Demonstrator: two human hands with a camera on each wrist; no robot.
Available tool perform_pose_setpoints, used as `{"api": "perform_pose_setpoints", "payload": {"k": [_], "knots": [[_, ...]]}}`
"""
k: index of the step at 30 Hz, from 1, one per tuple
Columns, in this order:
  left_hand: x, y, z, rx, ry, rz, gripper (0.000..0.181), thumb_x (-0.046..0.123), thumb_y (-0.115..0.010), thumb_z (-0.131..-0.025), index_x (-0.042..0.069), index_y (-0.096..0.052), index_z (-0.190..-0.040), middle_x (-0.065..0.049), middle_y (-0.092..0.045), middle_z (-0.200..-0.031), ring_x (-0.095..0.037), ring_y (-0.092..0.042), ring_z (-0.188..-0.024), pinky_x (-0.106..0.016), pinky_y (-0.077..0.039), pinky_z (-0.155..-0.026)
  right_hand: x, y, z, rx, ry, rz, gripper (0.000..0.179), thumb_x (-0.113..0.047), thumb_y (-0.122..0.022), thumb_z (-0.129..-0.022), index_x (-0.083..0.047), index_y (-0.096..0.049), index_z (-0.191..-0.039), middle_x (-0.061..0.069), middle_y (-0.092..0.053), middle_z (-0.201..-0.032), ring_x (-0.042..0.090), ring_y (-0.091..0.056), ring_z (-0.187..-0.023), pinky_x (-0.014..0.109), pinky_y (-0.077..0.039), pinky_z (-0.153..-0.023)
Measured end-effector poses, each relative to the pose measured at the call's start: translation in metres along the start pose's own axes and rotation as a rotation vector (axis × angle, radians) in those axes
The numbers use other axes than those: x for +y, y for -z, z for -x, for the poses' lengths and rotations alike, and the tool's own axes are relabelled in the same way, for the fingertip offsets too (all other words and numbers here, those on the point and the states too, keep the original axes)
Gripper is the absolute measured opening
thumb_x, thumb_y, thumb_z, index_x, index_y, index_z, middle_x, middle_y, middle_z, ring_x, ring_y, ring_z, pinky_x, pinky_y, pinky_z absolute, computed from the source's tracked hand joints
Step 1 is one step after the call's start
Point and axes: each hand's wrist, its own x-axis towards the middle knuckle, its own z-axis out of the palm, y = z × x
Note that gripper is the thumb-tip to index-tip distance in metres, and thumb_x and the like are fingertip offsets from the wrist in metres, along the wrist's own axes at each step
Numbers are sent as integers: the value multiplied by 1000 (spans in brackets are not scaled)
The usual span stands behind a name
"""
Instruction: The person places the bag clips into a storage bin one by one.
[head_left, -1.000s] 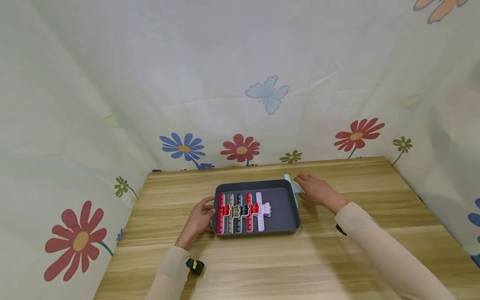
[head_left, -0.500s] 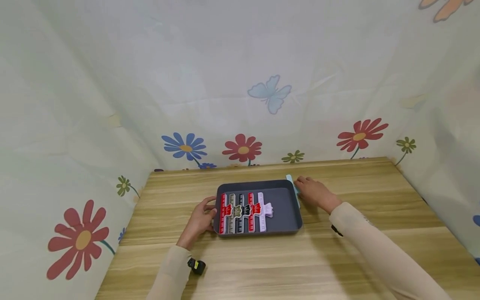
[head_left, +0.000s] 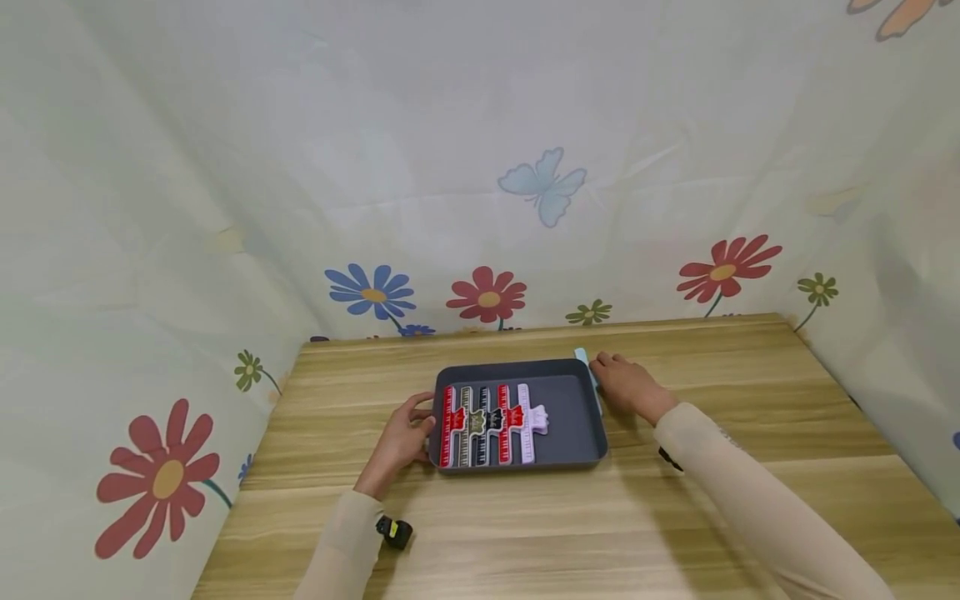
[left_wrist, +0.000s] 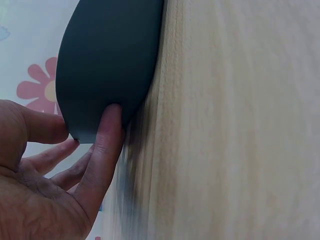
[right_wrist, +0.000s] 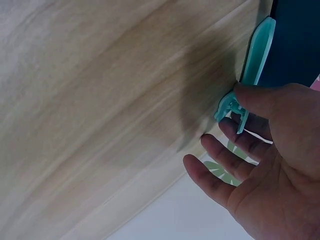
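A dark grey tray point(head_left: 566, 417) sits on the table with several long clips printed with piano keys lying side by side in it. From the left they are a red clip point(head_left: 447, 427), a grey clip point(head_left: 466, 427), a black clip point(head_left: 483, 427), another red clip point(head_left: 505, 425) and a lilac clip point(head_left: 527, 423). My left hand point(head_left: 402, 432) holds the tray's left side, thumb and fingers on its wall point(left_wrist: 107, 60). Against the tray's outer right wall, my right hand point(head_left: 630, 387) pinches a light teal clip point(right_wrist: 259, 52) between thumb and index finger, its other fingers spread.
The wood-grain table point(head_left: 510, 533) extends around the tray. A pale curtain point(head_left: 420, 167) with printed flowers and a butterfly hangs behind and at both sides. Each wrist wears a dark band, the left one with a small camera point(head_left: 395, 532).
My right hand has moved slightly closer to the teal clip, and its fingers now cover the clip's middle. The left hand stays on the tray. The whole head view has shifted slightly.
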Motion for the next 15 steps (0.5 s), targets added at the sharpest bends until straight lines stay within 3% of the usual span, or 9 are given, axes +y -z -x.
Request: {"api": "perform_pose_setpoints", "payload": {"k": [8,15], "knots": [[0,-1,0,-7,2,8,48,6,-51,-100,15,-44,-146,-27,-56,-133,-27,-67,-89,-41,-58,-51,4,-2,1,-46,-27,13,27,-5,-52,-97,1,-53,-123,20,-53,-124,39,-55,-112,53,-55,-79],[-1,-1,0,-6,5,5,48,6,-51,-100,14,-43,-146,-28,-56,-133,-27,-67,-89,-41,-58,-51,8,0,8,3,-27,20,26,-3,-55,-93,2,-55,-119,20,-55,-119,39,-56,-107,53,-56,-75]]}}
